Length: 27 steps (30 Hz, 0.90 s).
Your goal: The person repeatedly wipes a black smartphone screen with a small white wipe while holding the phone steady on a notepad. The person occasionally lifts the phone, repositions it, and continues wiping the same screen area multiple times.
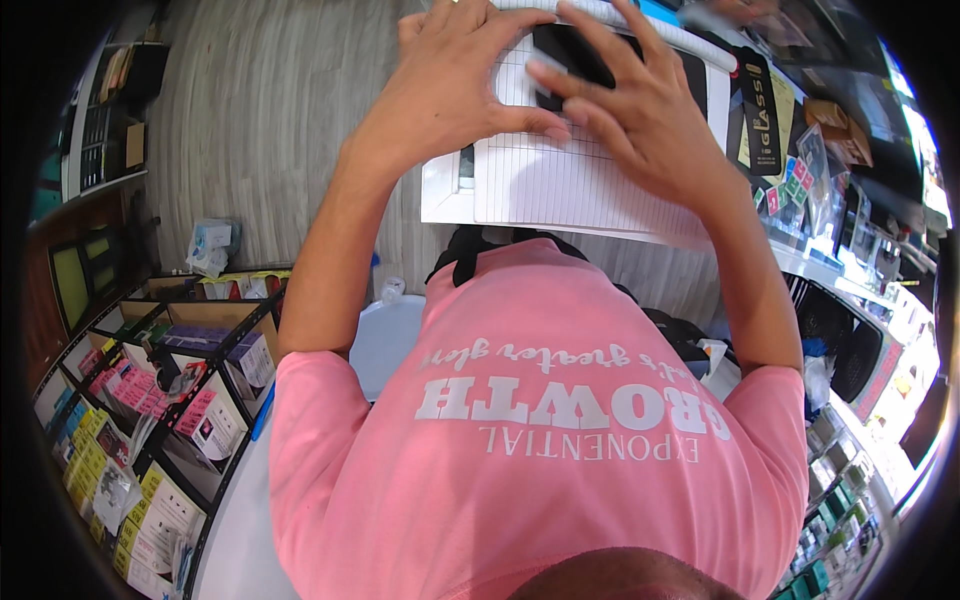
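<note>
Head view, black panel (566,52) beneath right hand (642,108)

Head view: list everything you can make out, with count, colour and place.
Table: one, white, top centre
Lined paper: count unclear, white, on the table
Flat object: one, black, on the paper, partly hidden by the hands
Narrow package: one, black, right of the paper
Carton: one, brown, upper right
Floor: one, grey wood-look, upper left
Clear bag: one, whitish, on the floor, left
Shelf unit: one, black-framed, lower left
Boxes: many, pink, yellow, purple, in the shelf unit
Shirt: one, pink, lower centre
Left hand: one, bare, top centre
Right hand: one, bare, blurred, over the paper
</note>
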### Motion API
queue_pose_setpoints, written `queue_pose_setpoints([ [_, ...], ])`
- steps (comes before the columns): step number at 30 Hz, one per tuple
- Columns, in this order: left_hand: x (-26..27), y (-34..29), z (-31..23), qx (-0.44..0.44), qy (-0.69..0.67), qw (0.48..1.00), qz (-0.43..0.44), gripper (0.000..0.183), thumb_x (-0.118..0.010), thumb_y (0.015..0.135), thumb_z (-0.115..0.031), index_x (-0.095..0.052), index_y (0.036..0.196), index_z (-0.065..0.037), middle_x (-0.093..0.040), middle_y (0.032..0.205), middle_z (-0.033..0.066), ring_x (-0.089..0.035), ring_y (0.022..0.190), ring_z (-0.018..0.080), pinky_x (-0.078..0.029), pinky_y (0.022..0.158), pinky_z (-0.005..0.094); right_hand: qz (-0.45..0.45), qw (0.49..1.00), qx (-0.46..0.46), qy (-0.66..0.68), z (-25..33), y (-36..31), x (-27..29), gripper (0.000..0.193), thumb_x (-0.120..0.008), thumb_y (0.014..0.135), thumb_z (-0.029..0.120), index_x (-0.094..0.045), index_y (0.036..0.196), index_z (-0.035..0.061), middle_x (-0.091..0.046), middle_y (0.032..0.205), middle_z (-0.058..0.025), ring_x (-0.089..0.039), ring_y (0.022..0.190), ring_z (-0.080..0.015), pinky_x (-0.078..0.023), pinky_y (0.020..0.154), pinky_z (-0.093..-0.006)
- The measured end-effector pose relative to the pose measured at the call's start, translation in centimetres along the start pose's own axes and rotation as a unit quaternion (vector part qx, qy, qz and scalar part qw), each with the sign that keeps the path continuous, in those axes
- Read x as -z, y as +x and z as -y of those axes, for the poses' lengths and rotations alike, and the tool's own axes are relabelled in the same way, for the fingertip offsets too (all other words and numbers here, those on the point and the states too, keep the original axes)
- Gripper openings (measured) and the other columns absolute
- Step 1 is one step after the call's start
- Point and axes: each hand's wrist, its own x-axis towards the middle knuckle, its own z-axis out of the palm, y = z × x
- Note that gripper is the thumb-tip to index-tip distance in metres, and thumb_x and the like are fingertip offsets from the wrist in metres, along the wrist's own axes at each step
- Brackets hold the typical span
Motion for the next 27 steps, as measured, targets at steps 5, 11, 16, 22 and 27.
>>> queue_pose_setpoints([
  [5, -0.2, 0.0, 0.1, 0.035, -0.005, 0.999, -0.002, 0.096, -0.093, 0.071, -0.062, -0.061, 0.146, -0.012, -0.059, 0.121, 0.0162, -0.055, 0.119, 0.0348, -0.038, 0.102, 0.0493, -0.083, 0.994, 0.003, -0.068, -0.1, -2.3, -0.8, 0.039, -0.048, 0.115, 0.040, -0.072, 0.146, 0.0351, -0.031, 0.178, -0.0038, -0.017, 0.165, -0.0403, -0.019, 0.132, -0.0560],
  [11, -1.5, -0.8, 1.2, -0.030, -0.005, 0.997, -0.065, 0.094, -0.095, 0.066, -0.063, -0.064, 0.144, -0.019, -0.055, 0.113, 0.0067, -0.055, 0.115, 0.0275, -0.035, 0.108, 0.0474, -0.140, 0.987, -0.027, -0.074, -0.6, 0.6, -1.9, 0.040, -0.049, 0.114, 0.039, -0.070, 0.148, 0.0344, -0.031, 0.178, -0.0047, -0.016, 0.166, -0.0382, -0.017, 0.132, -0.0543],
  [16, -1.3, -0.9, 1.3, -0.025, -0.016, 0.998, -0.049, 0.089, -0.093, 0.070, -0.064, -0.066, 0.139, -0.015, -0.060, 0.121, 0.0086, -0.055, 0.124, 0.0300, -0.033, 0.111, 0.0500, -0.110, 0.992, -0.009, -0.062, 0.9, -0.7, -1.4, 0.039, -0.050, 0.115, 0.037, -0.070, 0.148, 0.0359, -0.033, 0.177, -0.0056, -0.019, 0.165, -0.0383, -0.020, 0.129, -0.0576],
  [22, -1.1, -0.6, 1.1, -0.025, -0.009, 0.999, -0.046, 0.090, -0.096, 0.068, -0.061, -0.065, 0.141, -0.017, -0.056, 0.114, 0.0071, -0.056, 0.117, 0.0292, -0.036, 0.109, 0.0472, -0.128, 0.989, -0.030, -0.062, 1.1, -1.2, -2.0, 0.037, -0.058, 0.110, 0.034, -0.072, 0.144, 0.0346, -0.036, 0.175, -0.0077, -0.023, 0.162, -0.0411, -0.024, 0.127, -0.0582],
  [27, -0.9, -0.7, 1.1, -0.019, -0.012, 0.999, -0.042, 0.090, -0.096, 0.068, -0.061, -0.064, 0.140, -0.018, -0.057, 0.115, 0.0073, -0.056, 0.119, 0.0292, -0.034, 0.110, 0.0475, -0.170, 0.981, -0.064, -0.070, -0.4, -0.3, -1.7, 0.038, -0.058, 0.110, 0.030, -0.072, 0.144, 0.0296, -0.038, 0.173, -0.0109, -0.026, 0.161, -0.0418, -0.025, 0.125, -0.0598],
])
